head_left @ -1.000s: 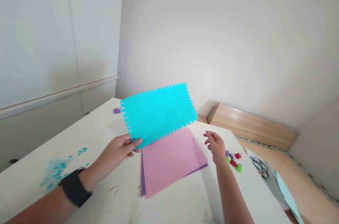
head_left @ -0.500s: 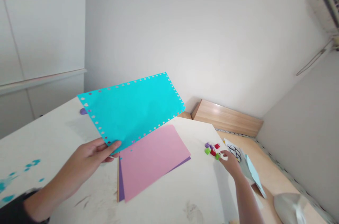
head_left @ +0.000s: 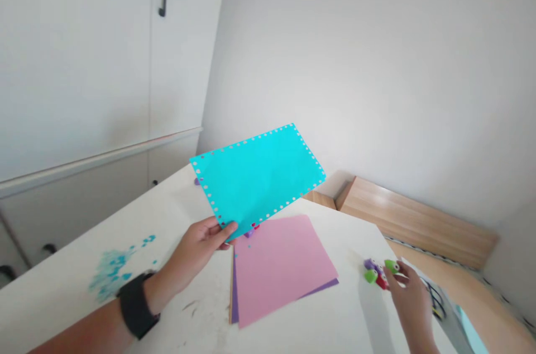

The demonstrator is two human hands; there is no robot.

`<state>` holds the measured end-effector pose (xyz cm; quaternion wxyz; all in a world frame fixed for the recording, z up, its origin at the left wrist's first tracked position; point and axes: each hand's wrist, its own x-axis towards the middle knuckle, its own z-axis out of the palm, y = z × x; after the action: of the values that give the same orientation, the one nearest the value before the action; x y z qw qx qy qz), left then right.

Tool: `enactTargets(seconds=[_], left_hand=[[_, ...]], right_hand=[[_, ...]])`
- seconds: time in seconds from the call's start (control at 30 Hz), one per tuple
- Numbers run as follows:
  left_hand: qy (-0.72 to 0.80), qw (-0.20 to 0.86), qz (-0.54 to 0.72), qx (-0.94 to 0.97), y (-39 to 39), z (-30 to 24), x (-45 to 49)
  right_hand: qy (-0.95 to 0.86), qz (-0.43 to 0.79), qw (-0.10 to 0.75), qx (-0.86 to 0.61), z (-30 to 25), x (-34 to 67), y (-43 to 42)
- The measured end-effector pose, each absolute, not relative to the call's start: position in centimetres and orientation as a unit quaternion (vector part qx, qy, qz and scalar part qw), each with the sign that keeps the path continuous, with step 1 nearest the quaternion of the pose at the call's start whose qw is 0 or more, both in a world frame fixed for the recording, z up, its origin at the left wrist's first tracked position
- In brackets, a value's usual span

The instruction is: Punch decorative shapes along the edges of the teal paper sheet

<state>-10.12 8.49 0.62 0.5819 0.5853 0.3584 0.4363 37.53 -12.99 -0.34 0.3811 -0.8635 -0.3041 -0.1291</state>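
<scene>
My left hand (head_left: 205, 243), a black watch on its wrist, pinches the near corner of a cyan paper sheet (head_left: 259, 175) and holds it tilted above the table. Punched holes run along the sheet's edges. My right hand (head_left: 409, 293) is low at the right, its fingers curled round a green paper punch (head_left: 392, 265). Beside it lies a cluster of small punches (head_left: 374, 274) in purple, green and red. A pink sheet (head_left: 280, 264) lies on a purple one on the white table (head_left: 176, 214), under the cyan sheet.
Cyan paper scraps (head_left: 111, 270) are scattered at the table's left. A purple punch (head_left: 196, 181) sits at the far edge. Wooden boards (head_left: 414, 214) lean by the wall at right. White cupboards (head_left: 84, 63) stand to the left.
The view has swung back left. My right hand stays at the punches and has closed on a green one. The cyan sheet remains held up in my left hand.
</scene>
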Motion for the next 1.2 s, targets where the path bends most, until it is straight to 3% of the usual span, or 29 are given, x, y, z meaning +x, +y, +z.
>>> enactTargets(seconds=[0.13, 0.23, 0.3, 0.53, 1.2], left_hand=[[0.343, 0.592, 0.461, 0.565, 8.4, 1.0, -10.1], [0.336, 0.595, 0.469, 0.560, 8.4, 0.8, -10.1], [0.337, 0.591, 0.477, 0.556, 8.3, 0.8, -10.1], [0.337, 0.571, 0.496, 0.561, 8.4, 0.8, -10.0], [0.307, 0.547, 0.504, 0.594, 7.8, -0.5, -9.4]], right_hand=[[-0.399, 0.129, 0.559, -0.715, 1.8, 28.1, -7.4], [-0.437, 0.300, 0.601, -0.598, 2.3, 19.9, -3.2], [-0.442, 0.347, 0.613, -0.555, 1.9, 15.0, -1.0], [-0.458, 0.357, 0.637, -0.507, -0.7, 6.3, 1.4], [-0.411, 0.383, 0.650, -0.511, -2.0, 5.4, 0.2]])
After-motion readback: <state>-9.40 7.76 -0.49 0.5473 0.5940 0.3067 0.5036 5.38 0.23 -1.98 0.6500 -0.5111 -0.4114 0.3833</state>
